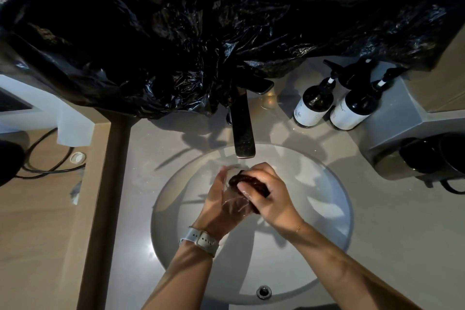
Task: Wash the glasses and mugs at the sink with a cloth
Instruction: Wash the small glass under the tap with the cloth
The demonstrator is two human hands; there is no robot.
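Head view, clear glass (232, 196) lying tilted over sink (327, 209), mouth toward faucet (242, 133), cupped in left hand (221, 206), right hand (269, 196) fingers (245, 187) gripping dark cloth (249, 182) at its rim.

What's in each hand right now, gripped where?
Left hand cups a clear glass round its side; right hand pinches a dark cloth against the glass's rim end.

A single wide-angle head camera looks steeply down from close above the round sink (334, 211), faucet (242, 128) ahead, surface (392, 234) around it.
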